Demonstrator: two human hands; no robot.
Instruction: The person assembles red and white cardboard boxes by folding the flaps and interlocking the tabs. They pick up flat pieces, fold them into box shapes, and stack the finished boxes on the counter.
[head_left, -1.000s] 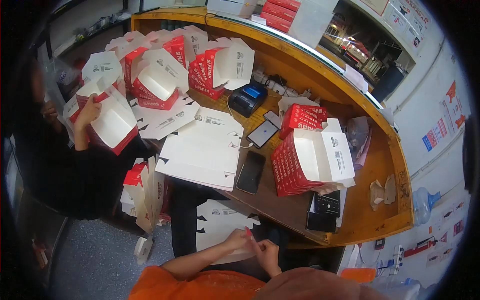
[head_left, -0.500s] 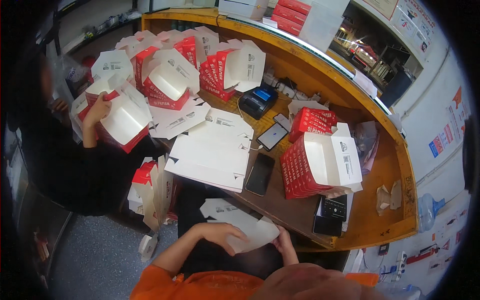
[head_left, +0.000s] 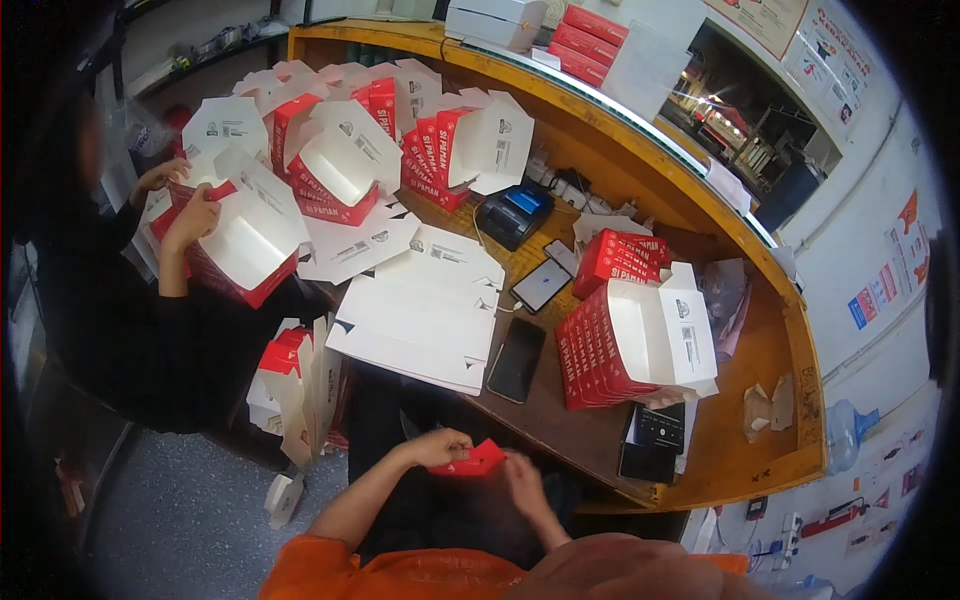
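A red piece of cardboard box point(head_left: 474, 460) is in front of me above my lap, with its red printed side showing. My left hand point(head_left: 444, 447) grips its left end, the fingers closed over the edge. At the other end, my right hand point(head_left: 524, 484) pinches the cardboard with its fingertips and is slightly blurred. The rest of the piece is hard to make out against my dark clothing. Just beyond my hands, flat white box blanks point(head_left: 418, 310) lie stacked on the table.
Folded red-and-white boxes point(head_left: 345, 165) crowd the back left, and nested ones point(head_left: 620, 340) stand at right. A black phone point(head_left: 516, 360) lies beside the blanks, near a card terminal point(head_left: 515, 214). At left, a co-worker's hands point(head_left: 190, 215) hold a box. Cardboard point(head_left: 300, 390) leans below the table.
The cardboard in my hands has turned from its white side to its red side and looks much smaller. My left hand has moved up and left. The co-worker's second hand has come onto their box.
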